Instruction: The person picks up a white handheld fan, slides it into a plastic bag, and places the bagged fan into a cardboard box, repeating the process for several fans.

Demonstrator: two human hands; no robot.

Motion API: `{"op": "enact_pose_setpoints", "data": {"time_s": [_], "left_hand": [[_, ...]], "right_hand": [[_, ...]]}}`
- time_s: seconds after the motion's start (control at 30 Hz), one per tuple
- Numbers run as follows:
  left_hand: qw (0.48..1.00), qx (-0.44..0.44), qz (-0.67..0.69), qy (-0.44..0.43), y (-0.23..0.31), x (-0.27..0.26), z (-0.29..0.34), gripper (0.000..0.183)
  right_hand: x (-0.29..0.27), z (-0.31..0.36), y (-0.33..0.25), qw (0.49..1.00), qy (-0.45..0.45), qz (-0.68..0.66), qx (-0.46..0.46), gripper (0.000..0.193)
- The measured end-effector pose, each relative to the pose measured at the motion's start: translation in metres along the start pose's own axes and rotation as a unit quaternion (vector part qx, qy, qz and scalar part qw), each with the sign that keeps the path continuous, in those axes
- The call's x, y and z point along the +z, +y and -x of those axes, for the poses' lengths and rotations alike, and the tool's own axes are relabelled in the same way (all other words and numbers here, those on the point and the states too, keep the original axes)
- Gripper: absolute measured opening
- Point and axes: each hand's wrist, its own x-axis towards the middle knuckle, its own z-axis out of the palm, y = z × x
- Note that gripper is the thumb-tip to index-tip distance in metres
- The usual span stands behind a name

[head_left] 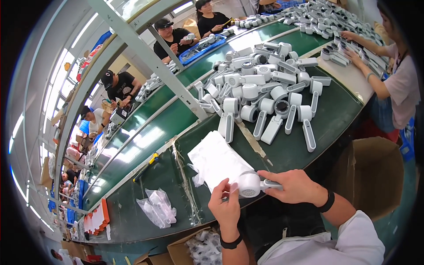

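Observation:
A white hair-dryer-like device (249,184) with a round grille and a grey-edged handle is held over the table's near edge. My right hand (295,187) is closed round its handle. At the left of its round head, the fingers of my left hand (225,204) are bent, thumb and fingertips against the casing. Just beyond the device lies a stack of thin white bags or sheets (218,160), partly covered by it. A large heap of similar white devices (260,84) covers the table farther off, some showing dark round ends.
On the green table (128,198) lie a clear bag of white parts (157,208), a yellow-black cutter (146,167) and orange-white boxes (96,218). Open cartons stand below (375,176). A metal post (148,57) crosses the view. A co-worker (399,84) handles devices at right; others sit across the conveyor.

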Motion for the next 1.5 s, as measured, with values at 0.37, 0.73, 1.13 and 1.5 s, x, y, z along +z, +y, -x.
{"op": "enact_pose_setpoints", "data": {"time_s": [0.37, 0.73, 1.13, 1.5], "left_hand": [[0.956, 0.246, -0.15, -0.051, 0.014, 0.015, 0.023, 0.014], [0.928, 0.195, 0.063, -0.31, 0.004, 0.018, 0.047, 0.017], [0.964, 0.248, -0.006, -0.099, -0.016, 0.014, 0.031, 0.045], [0.983, 0.175, -0.028, 0.05, -0.028, 0.024, 0.04, 0.014]], "right_hand": [[0.038, -0.009, 0.01, 0.985, 0.079, -0.149, 0.025, 0.066], [0.067, -0.034, 0.027, 0.816, 0.148, -0.558, 0.031, 0.041], [0.067, -0.031, -0.003, 0.813, 0.067, -0.578, 0.012, 0.042], [0.062, -0.036, -0.023, 0.722, 0.102, -0.673, 0.124, 0.025]]}}
